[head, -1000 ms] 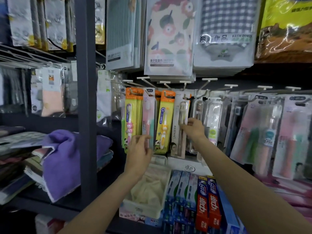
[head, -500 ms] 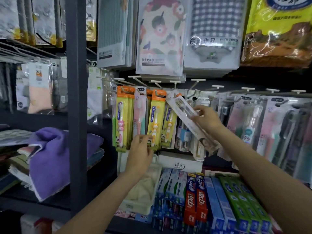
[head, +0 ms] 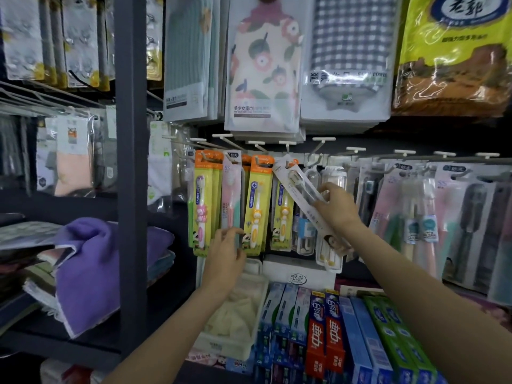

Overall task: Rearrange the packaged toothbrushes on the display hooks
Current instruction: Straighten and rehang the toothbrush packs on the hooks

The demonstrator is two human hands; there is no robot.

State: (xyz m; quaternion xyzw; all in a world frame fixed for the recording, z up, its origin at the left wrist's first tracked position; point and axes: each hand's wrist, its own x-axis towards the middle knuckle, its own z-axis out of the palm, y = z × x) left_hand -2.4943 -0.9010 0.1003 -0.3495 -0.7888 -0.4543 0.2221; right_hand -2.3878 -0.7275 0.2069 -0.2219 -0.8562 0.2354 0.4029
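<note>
The white toothbrush pack (head: 300, 189) hangs tilted, its top end pointing to about ten o'clock near the hooks (head: 288, 146), its lower end toward four o'clock. The right hand (head: 336, 209) pinches it around the middle. The left hand (head: 225, 249), fingers loosely curled, rests at the bottom of the pink pack (head: 231, 200), between two yellow packs (head: 257, 206). To do this well, I'd level the pack's hole with a free hook before sliding it on, steadying neighbours.
</note>
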